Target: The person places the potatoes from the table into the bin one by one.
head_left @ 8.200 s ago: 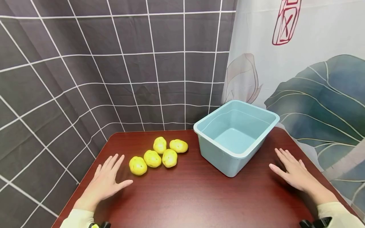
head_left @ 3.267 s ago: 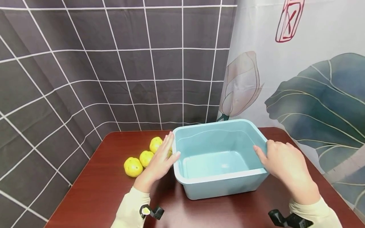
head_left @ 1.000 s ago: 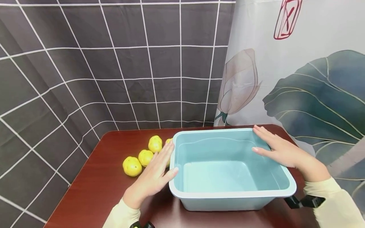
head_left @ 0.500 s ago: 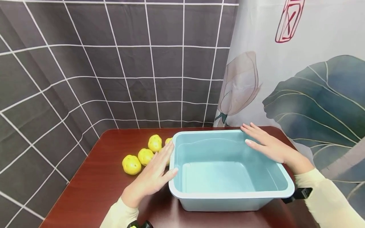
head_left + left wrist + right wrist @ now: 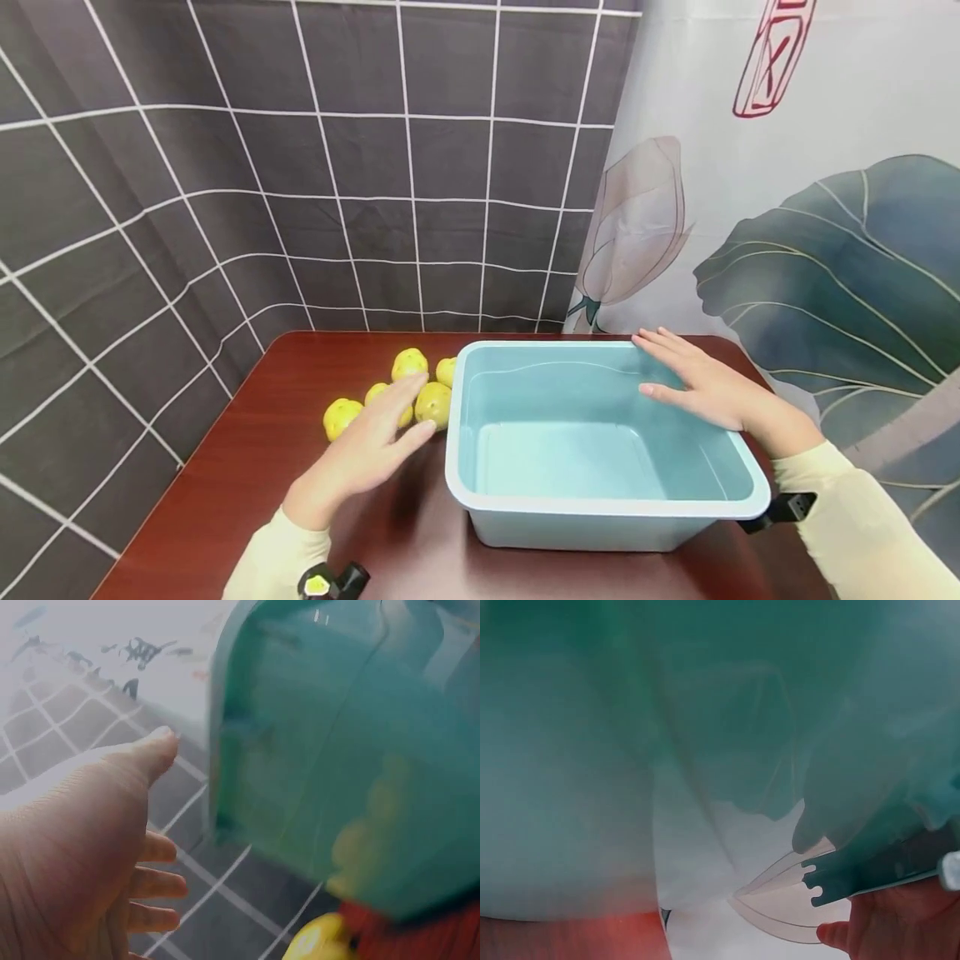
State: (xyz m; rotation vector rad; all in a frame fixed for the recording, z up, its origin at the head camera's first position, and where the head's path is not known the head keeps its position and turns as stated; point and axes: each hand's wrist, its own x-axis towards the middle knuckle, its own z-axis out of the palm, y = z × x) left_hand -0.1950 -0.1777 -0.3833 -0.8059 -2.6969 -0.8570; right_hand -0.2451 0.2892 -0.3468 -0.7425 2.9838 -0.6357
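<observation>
A light blue plastic basin stands on the table, its long side towards me. My right hand rests on the basin's right rim near the far corner, fingers straight, thumb over the inside. In the right wrist view that hand shows at the lower right, by the rim. My left hand is spread and holds nothing, left of the basin and apart from it. Beyond it lie several yellow potatoes, partly hidden by the hand and basin. The left wrist view shows the basin wall beside the fingers and one potato.
The dark red table reaches back to a grey curtain with white grid lines. A white curtain with leaf and flower prints hangs at the right. The basin's interior floor is bare.
Earlier the basin came left and towards me, turning straight, with both hands at it. In the last half second my left hand has left its left rim, moving left and nearer. The right hand stays.
</observation>
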